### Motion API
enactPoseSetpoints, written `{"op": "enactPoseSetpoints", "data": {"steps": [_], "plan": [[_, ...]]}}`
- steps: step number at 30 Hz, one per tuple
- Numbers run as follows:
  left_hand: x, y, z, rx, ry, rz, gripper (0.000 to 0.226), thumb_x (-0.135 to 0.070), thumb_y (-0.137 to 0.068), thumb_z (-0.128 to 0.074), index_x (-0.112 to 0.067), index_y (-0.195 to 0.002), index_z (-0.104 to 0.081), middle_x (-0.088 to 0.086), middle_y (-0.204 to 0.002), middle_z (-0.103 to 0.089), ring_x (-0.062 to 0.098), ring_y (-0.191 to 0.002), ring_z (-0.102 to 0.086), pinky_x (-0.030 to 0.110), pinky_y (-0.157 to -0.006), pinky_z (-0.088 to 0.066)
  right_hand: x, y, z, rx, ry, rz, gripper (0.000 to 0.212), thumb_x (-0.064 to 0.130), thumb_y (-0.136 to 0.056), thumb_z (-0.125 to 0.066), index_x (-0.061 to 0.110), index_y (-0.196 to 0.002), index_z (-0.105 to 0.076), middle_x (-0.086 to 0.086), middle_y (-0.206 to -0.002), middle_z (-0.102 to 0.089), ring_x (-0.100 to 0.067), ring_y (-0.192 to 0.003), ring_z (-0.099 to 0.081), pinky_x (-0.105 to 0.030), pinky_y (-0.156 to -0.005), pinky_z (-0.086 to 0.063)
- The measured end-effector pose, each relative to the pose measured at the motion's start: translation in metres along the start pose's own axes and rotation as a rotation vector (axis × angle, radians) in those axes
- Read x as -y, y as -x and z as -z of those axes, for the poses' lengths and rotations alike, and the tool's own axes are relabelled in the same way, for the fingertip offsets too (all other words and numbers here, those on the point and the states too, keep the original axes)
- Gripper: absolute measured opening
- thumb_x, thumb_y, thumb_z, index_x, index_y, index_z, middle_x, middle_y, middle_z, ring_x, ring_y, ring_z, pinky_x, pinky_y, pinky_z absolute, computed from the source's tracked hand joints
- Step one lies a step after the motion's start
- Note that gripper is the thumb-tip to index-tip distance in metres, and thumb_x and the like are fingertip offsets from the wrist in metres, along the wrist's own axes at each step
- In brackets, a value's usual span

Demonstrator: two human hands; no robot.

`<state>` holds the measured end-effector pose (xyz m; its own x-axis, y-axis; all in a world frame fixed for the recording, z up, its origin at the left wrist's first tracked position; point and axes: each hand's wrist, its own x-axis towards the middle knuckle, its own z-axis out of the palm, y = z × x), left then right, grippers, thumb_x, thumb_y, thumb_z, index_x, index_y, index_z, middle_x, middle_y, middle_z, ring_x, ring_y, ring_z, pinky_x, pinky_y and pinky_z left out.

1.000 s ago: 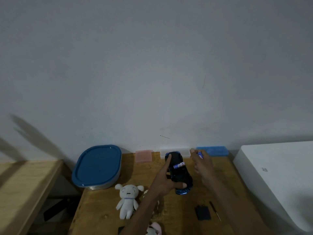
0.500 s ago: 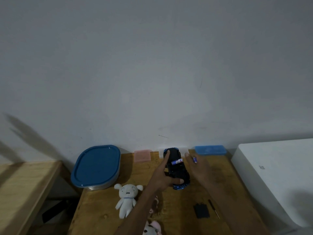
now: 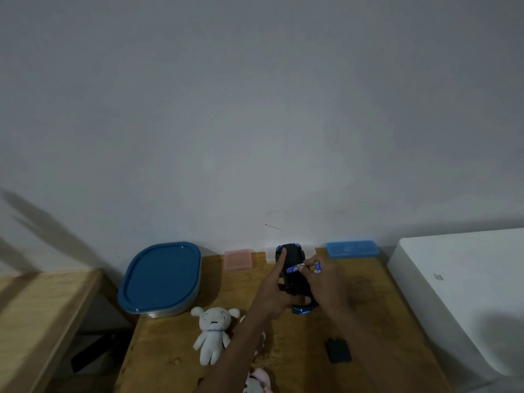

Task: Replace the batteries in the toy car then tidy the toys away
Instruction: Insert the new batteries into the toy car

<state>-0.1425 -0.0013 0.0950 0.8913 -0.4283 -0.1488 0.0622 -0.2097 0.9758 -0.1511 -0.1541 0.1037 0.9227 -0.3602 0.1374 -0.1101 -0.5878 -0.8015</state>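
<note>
Toy car [image 3: 295,279] upside down, held above the wooden table [image 3: 368,313], black underside up, blue nose toward six o'clock. Battery [image 3: 292,269] lying across the underside, pinched at its three o'clock end by right hand [image 3: 326,285], fingers curled; second battery [image 3: 317,268] tucked in the same hand. Left hand [image 3: 272,299] wrapped round the car from nine o'clock, index finger stretched along its side. Battery cover [image 3: 338,350] flat on the table at five o'clock. White plush [image 3: 213,333] at eight o'clock. Blue-lidded container [image 3: 161,276] at nine o'clock. Pink box [image 3: 238,259], clear box [image 3: 270,253], blue box [image 3: 352,249] along the wall.
</note>
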Motion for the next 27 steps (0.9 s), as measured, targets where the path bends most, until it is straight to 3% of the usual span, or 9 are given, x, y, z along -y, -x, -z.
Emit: {"op": "enactPoseSetpoints", "data": {"steps": [6,11,13,17,20,23,27], "plan": [[0.0,-0.003,-0.002,-0.019,-0.005,-0.027,0.12,-0.007,-0.071,-0.089,-0.039,-0.157,-0.012,-0.01,-0.135,-0.052,0.008,-0.11,-0.06,0.021,-0.085,-0.057,0.002,-0.006,0.007,0.038,0.078,0.024,0.013,0.029,-0.089,-0.074,0.026,-0.082,-0.063,0.0,-0.08,-0.07,-0.012,-0.07,-0.065,-0.031,-0.061,-0.058],[0.002,-0.006,-0.003,-0.018,-0.033,-0.04,0.121,-0.009,-0.071,-0.09,-0.04,-0.157,-0.011,-0.007,-0.141,-0.051,0.018,-0.117,-0.06,0.023,-0.085,-0.058,0.005,-0.007,0.013,0.084,0.126,0.022,0.011,0.031,-0.089,-0.072,0.025,-0.085,-0.065,0.003,-0.081,-0.068,-0.007,-0.071,-0.064,-0.02,-0.061,-0.054],[0.002,-0.005,-0.004,-0.009,-0.032,-0.038,0.121,-0.01,-0.071,-0.09,-0.042,-0.156,-0.011,-0.008,-0.142,-0.051,0.012,-0.117,-0.06,0.022,-0.086,-0.057,0.004,-0.01,0.016,0.142,0.158,0.002,0.012,0.032,-0.089,-0.072,0.027,-0.084,-0.063,0.004,-0.082,-0.067,-0.008,-0.072,-0.064,-0.02,-0.061,-0.054],[-0.005,-0.01,-0.007,0.024,-0.003,-0.028,0.115,-0.006,-0.074,-0.088,-0.047,-0.151,-0.012,-0.022,-0.133,-0.051,-0.004,-0.107,-0.061,0.022,-0.086,-0.057,0.003,-0.023,0.024,0.187,0.13,-0.035,0.02,0.036,-0.088,-0.071,0.026,-0.079,-0.056,0.003,-0.08,-0.063,-0.013,-0.07,-0.064,-0.025,-0.058,-0.053],[-0.008,-0.013,-0.006,0.026,-0.003,-0.031,0.115,-0.006,-0.074,-0.087,-0.051,-0.149,-0.013,-0.018,-0.137,-0.051,0.005,-0.11,-0.062,0.03,-0.089,-0.058,0.002,-0.026,0.023,0.203,-0.058,-0.142,0.025,0.029,-0.095,-0.055,0.011,-0.079,-0.053,-0.005,-0.075,-0.059,-0.018,-0.068,-0.059,-0.033,-0.063,-0.051],[-0.005,-0.011,-0.006,0.013,-0.02,-0.034,0.114,-0.005,-0.075,-0.087,-0.056,-0.145,-0.014,-0.014,-0.139,-0.051,0.017,-0.115,-0.061,0.033,-0.09,-0.059,0.001,-0.024,0.021,0.182,-0.155,-0.201,0.025,0.038,-0.083,-0.039,0.014,-0.076,-0.043,-0.01,-0.075,-0.047,-0.022,-0.072,-0.05,-0.048,-0.069,-0.05],[-0.005,-0.009,-0.005,0.023,-0.009,-0.016,0.114,-0.003,-0.075,-0.085,-0.049,-0.148,-0.011,-0.024,-0.13,-0.05,0.01,-0.109,-0.061,0.024,-0.083,-0.058,0.005,-0.023,0.025,0.224,-0.2,-0.175,0.027,0.023,-0.1,-0.046,0.012,-0.076,-0.049,-0.004,-0.074,-0.052,-0.017,-0.069,-0.051,-0.029,-0.064,-0.041]]}}
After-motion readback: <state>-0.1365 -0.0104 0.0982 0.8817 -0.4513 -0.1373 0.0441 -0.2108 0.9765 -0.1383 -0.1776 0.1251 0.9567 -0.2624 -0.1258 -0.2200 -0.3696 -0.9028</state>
